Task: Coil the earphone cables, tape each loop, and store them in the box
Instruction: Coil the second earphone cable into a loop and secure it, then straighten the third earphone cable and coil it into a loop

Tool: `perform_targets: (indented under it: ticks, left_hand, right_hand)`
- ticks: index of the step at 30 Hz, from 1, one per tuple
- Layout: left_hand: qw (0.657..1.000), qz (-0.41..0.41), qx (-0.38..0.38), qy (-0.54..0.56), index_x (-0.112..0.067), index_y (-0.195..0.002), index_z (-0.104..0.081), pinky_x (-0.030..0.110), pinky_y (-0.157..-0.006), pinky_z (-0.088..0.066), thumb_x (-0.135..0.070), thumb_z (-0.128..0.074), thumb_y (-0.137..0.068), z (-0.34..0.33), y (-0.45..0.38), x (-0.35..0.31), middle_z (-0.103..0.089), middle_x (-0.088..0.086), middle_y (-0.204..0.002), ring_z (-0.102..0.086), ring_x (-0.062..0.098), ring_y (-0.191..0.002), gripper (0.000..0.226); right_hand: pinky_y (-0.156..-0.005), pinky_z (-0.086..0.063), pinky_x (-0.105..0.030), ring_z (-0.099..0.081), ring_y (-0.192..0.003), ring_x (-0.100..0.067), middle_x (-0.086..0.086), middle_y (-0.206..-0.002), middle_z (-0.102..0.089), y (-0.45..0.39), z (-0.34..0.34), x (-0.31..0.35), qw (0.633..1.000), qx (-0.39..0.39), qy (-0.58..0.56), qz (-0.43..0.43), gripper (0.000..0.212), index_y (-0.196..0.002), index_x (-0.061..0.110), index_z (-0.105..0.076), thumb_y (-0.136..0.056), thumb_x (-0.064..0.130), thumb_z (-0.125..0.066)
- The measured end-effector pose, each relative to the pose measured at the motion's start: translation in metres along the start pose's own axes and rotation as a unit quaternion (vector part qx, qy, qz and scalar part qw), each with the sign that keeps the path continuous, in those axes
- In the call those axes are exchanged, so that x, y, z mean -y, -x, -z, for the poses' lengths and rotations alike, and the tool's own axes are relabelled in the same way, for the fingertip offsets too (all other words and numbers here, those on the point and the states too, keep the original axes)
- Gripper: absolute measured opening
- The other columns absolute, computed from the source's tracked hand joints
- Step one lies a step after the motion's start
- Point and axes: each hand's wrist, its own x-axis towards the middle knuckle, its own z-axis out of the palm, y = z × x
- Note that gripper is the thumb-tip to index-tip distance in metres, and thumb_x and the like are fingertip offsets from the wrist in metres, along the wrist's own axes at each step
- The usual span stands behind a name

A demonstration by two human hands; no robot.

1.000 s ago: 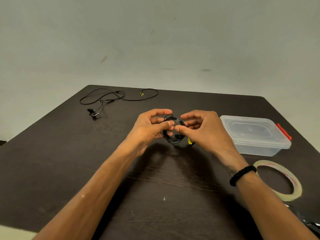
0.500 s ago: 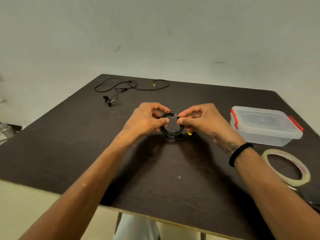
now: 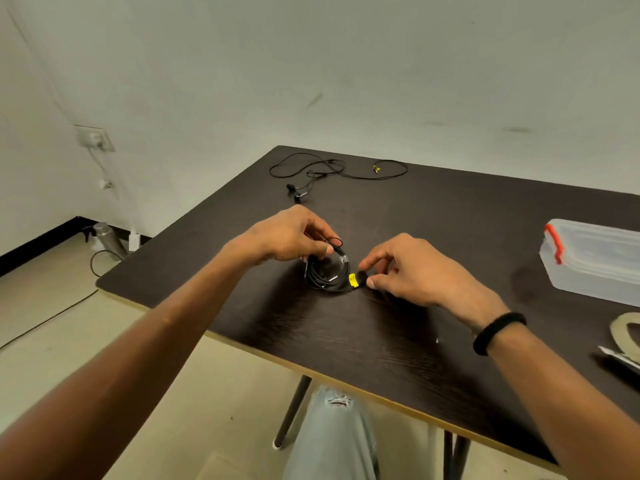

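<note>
A coiled black earphone cable (image 3: 325, 277) lies on the dark table (image 3: 398, 334) between my hands. My left hand (image 3: 291, 237) holds the coil's upper left side with curled fingers. My right hand (image 3: 412, 268) pinches the cable's free end just right of a yellow tag (image 3: 352, 280). A second black earphone (image 3: 325, 171) lies uncoiled at the table's far edge. The clear plastic box (image 3: 595, 261) with red clasps stands shut at the right. A roll of clear tape (image 3: 625, 336) lies at the right edge, partly cut off.
The table's near edge (image 3: 311, 372) runs diagonally below my arms. My knee in light jeans (image 3: 332, 434) shows under the table. On the floor at the left stand a metal bottle (image 3: 110, 240) and a trailing wire.
My view swung left and down, showing floor and table edge. The coil was lowered onto the table. My right hand moved from the coil to the tagged free end.
</note>
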Motion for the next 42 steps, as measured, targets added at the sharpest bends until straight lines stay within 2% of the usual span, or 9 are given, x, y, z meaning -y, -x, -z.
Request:
perform_targets:
  ticks: [3, 7, 12, 16, 20, 23, 33, 38, 42]
  left_hand:
    - [0.998, -0.011, 0.013, -0.065, -0.030, -0.110, -0.081, 0.037, -0.096, -0.059, -0.022, -0.079, -0.091, -0.003, -0.005, -0.004, -0.080, -0.005, -0.101, -0.074, 0.013, -0.098, 0.021]
    - [0.990, -0.022, 0.038, -0.136, -0.027, -0.117, -0.078, 0.031, -0.093, -0.057, -0.024, -0.079, -0.091, 0.001, -0.007, -0.011, -0.079, -0.005, -0.105, -0.071, 0.007, -0.090, 0.027]
    - [0.996, -0.007, 0.068, -0.063, -0.024, -0.139, -0.063, 0.022, -0.096, -0.054, -0.018, -0.079, -0.092, 0.022, 0.006, -0.004, -0.069, 0.003, -0.122, -0.070, 0.016, -0.104, 0.051]
    - [0.999, 0.026, -0.014, 0.011, -0.023, -0.140, -0.062, 0.036, -0.098, -0.056, -0.014, -0.063, -0.103, 0.042, 0.028, 0.012, -0.069, 0.009, -0.123, -0.068, 0.018, -0.106, 0.039]
    - [0.992, 0.077, -0.090, 0.034, -0.012, -0.134, -0.063, 0.025, -0.075, -0.057, -0.015, -0.053, -0.107, 0.040, 0.043, 0.032, -0.072, 0.012, -0.106, -0.068, 0.016, -0.086, 0.029]
    - [0.980, 0.112, -0.147, 0.068, -0.014, -0.128, -0.067, 0.025, -0.075, -0.055, -0.023, -0.050, -0.109, 0.028, 0.050, 0.044, -0.074, 0.005, -0.096, -0.067, 0.013, -0.080, 0.027]
    - [0.942, 0.147, -0.283, 0.102, -0.017, -0.113, -0.073, 0.028, -0.070, -0.058, -0.033, -0.053, -0.106, 0.014, 0.032, 0.056, -0.077, -0.001, -0.083, -0.069, 0.012, -0.073, 0.027]
    - [0.935, 0.188, -0.299, 0.028, -0.025, -0.110, -0.075, 0.038, -0.096, -0.056, -0.038, -0.058, -0.100, 0.015, 0.005, 0.052, -0.079, 0.000, -0.097, -0.071, 0.024, -0.103, 0.023]
    - [0.925, 0.213, -0.312, -0.031, -0.033, -0.114, -0.073, 0.039, -0.098, -0.051, -0.041, -0.060, -0.098, 0.011, -0.021, 0.046, -0.075, 0.000, -0.118, -0.067, 0.030, -0.117, 0.023]
  right_hand:
    - [-0.061, -0.046, -0.009, -0.068, -0.065, -0.001, 0.012, -0.082, -0.074, -0.004, -0.004, 0.002, 0.999, -0.026, 0.007, 0.018, 0.017, -0.103, 0.031, -0.079, -0.093, 0.019, -0.075]
    - [-0.057, -0.043, -0.005, -0.063, -0.063, 0.002, 0.014, -0.073, -0.068, -0.014, -0.009, 0.008, 0.998, -0.059, -0.010, 0.035, 0.013, -0.099, 0.024, -0.080, -0.090, 0.015, -0.078]
    - [-0.059, -0.046, -0.011, -0.063, -0.066, -0.001, 0.007, -0.077, -0.070, -0.028, -0.025, 0.024, 0.988, -0.123, -0.074, 0.049, 0.010, -0.089, 0.018, -0.074, -0.085, 0.016, -0.083]
    - [-0.067, -0.058, -0.022, -0.071, -0.067, -0.008, 0.003, -0.076, -0.075, -0.033, -0.037, 0.034, 0.979, -0.139, -0.142, 0.037, 0.015, -0.084, 0.020, -0.068, -0.086, 0.017, -0.082]
    - [-0.080, -0.065, -0.035, -0.078, -0.071, -0.012, -0.002, -0.080, -0.079, -0.036, -0.040, 0.041, 0.963, -0.103, -0.250, 0.014, 0.013, -0.089, 0.015, -0.064, -0.092, 0.005, -0.072]
    - [-0.083, -0.065, -0.039, -0.079, -0.076, -0.014, -0.003, -0.086, -0.080, -0.040, -0.042, 0.045, 0.956, -0.094, -0.278, 0.015, 0.015, -0.093, 0.016, -0.063, -0.094, 0.001, -0.064]
    - [-0.074, -0.064, -0.028, -0.077, -0.072, -0.010, -0.005, -0.086, -0.079, -0.039, -0.038, 0.023, 0.948, -0.161, -0.274, -0.026, 0.012, -0.099, 0.019, -0.067, -0.095, 0.007, -0.068]
    - [-0.065, -0.063, -0.025, -0.077, -0.067, -0.012, -0.004, -0.083, -0.078, -0.038, -0.031, 0.010, 0.936, -0.199, -0.285, -0.055, 0.009, -0.096, 0.013, -0.068, -0.096, 0.005, -0.064]
    - [-0.055, -0.059, -0.022, -0.075, -0.062, -0.013, -0.005, -0.082, -0.077, -0.046, -0.027, 0.005, 0.935, -0.232, -0.263, -0.057, 0.010, -0.096, 0.012, -0.067, -0.097, 0.004, -0.061]
